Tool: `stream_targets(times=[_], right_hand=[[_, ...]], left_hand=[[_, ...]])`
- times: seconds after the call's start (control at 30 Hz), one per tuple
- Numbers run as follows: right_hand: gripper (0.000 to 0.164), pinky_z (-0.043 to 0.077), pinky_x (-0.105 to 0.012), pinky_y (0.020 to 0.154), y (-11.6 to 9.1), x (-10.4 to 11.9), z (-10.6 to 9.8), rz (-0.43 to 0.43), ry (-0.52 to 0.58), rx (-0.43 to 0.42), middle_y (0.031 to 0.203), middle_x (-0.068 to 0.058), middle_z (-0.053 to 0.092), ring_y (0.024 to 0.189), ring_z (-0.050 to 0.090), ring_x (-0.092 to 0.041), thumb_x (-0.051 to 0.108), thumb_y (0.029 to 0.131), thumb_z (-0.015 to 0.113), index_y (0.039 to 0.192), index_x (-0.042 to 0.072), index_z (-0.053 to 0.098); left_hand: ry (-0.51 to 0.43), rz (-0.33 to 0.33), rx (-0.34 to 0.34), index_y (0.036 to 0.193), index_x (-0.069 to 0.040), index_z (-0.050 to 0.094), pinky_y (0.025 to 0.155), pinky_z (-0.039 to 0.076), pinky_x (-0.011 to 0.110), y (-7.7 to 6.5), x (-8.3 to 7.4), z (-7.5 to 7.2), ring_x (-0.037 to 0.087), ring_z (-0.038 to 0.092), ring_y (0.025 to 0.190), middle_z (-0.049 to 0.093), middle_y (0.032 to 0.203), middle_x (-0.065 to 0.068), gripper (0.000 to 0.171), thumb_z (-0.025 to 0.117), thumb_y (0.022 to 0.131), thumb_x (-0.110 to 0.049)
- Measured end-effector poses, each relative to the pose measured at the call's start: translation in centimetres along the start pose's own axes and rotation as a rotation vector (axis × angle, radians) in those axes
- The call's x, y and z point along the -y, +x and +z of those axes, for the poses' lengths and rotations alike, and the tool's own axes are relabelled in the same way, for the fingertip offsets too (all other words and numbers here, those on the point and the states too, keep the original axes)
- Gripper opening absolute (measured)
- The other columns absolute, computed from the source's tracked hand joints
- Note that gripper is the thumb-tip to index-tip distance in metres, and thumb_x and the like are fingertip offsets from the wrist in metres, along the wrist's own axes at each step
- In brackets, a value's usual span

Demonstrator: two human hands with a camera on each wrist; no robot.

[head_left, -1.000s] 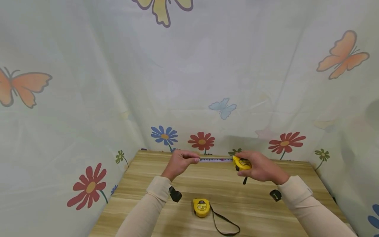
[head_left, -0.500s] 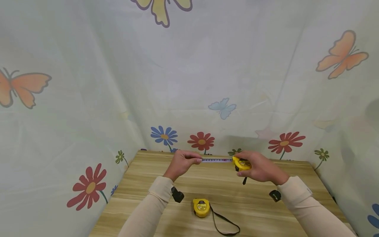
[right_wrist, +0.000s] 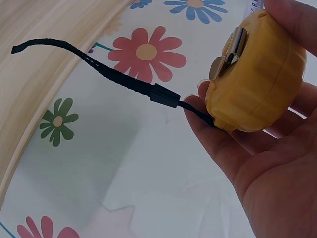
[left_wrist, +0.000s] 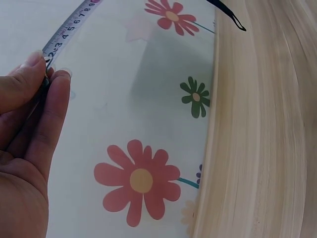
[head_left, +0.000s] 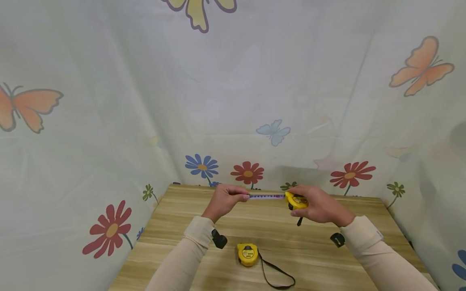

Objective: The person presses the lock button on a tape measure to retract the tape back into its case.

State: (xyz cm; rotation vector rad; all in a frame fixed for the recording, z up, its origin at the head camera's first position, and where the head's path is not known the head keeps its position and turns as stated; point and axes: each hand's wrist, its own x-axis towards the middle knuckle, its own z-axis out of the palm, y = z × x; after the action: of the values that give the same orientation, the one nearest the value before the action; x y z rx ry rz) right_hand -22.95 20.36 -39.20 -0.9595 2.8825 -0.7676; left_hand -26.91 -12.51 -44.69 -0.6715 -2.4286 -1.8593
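Note:
A yellow tape measure is held up over the far part of the table by my right hand. In the right wrist view the fingers and thumb grip its yellow case, whose metal clip faces the camera and whose black wrist strap dangles free. A short length of white blade spans the space between the hands. Its end is pinched between thumb and fingers of my left hand; in the left wrist view the blade's printed numbers show beyond the fingertips.
A second yellow tape measure lies on the wood-grain table, its black strap looped to the right. Behind and beside the table hangs a pale curtain printed with flowers and butterflies.
My left hand has moved slightly right, toward the right hand, and the exposed blade is a bit shorter. The right hand has barely moved; the second tape measure lies where it was.

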Motion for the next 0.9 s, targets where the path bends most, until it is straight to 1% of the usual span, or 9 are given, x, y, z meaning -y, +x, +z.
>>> stream_targets(times=[0.23,0.53,0.7,0.73,0.8,0.9], right_hand=[[0.055,0.055,-0.03,0.081,0.02,0.01,0.14,0.007,-0.002,0.0,0.109,0.002,0.067,0.09,0.057,-0.011,0.027,0.088,0.085,0.134,0.006,0.065],[0.056,0.055,-0.029,0.081,-0.01,0.05,0.29,0.011,0.0,0.005,0.11,0.001,0.067,0.09,0.057,-0.011,0.028,0.088,0.084,0.136,0.007,0.065],[0.056,0.056,-0.03,0.081,0.07,0.02,0.25,0.004,0.001,-0.001,0.11,0.0,0.068,0.091,0.058,-0.011,0.027,0.088,0.085,0.136,0.006,0.065],[0.056,0.056,-0.03,0.081,0.08,0.03,0.26,0.001,0.0,-0.002,0.111,0.0,0.068,0.091,0.058,-0.011,0.027,0.088,0.085,0.136,0.005,0.065],[0.057,0.056,-0.031,0.082,0.11,0.06,0.28,-0.004,-0.004,-0.004,0.111,0.0,0.069,0.091,0.058,-0.011,0.027,0.088,0.085,0.136,0.005,0.065],[0.058,0.056,-0.031,0.082,0.12,0.13,0.32,-0.008,-0.01,-0.006,0.113,0.0,0.069,0.091,0.058,-0.011,0.028,0.088,0.085,0.137,0.004,0.065]], left_hand=[[-0.009,-0.008,0.012,0.103,-0.007,0.083,0.084,0.063,0.029,-0.12,-0.42,0.25,0.013,0.077,0.089,0.081,0.106,0.013,0.012,0.078,0.094,-0.014],[-0.018,-0.024,0.034,0.103,-0.009,0.084,0.085,0.063,0.029,0.04,-0.36,0.61,0.015,0.077,0.09,0.081,0.106,0.013,0.012,0.078,0.094,-0.015],[-0.025,-0.011,0.038,0.103,-0.011,0.084,0.086,0.064,0.035,0.15,-0.26,0.72,0.019,0.077,0.091,0.081,0.105,0.012,0.012,0.079,0.094,-0.016],[-0.029,-0.007,0.037,0.103,-0.01,0.084,0.087,0.064,0.039,0.17,-0.2,0.76,0.02,0.077,0.091,0.081,0.105,0.012,0.012,0.079,0.094,-0.016],[-0.038,-0.003,0.038,0.103,-0.01,0.084,0.088,0.064,0.042,0.2,-0.14,0.84,0.021,0.078,0.091,0.081,0.104,0.013,0.012,0.079,0.094,-0.016],[-0.047,-0.003,0.04,0.103,-0.01,0.084,0.089,0.064,0.046,0.16,-0.16,1.01,0.026,0.078,0.094,0.081,0.105,0.013,0.012,0.078,0.094,-0.016]])
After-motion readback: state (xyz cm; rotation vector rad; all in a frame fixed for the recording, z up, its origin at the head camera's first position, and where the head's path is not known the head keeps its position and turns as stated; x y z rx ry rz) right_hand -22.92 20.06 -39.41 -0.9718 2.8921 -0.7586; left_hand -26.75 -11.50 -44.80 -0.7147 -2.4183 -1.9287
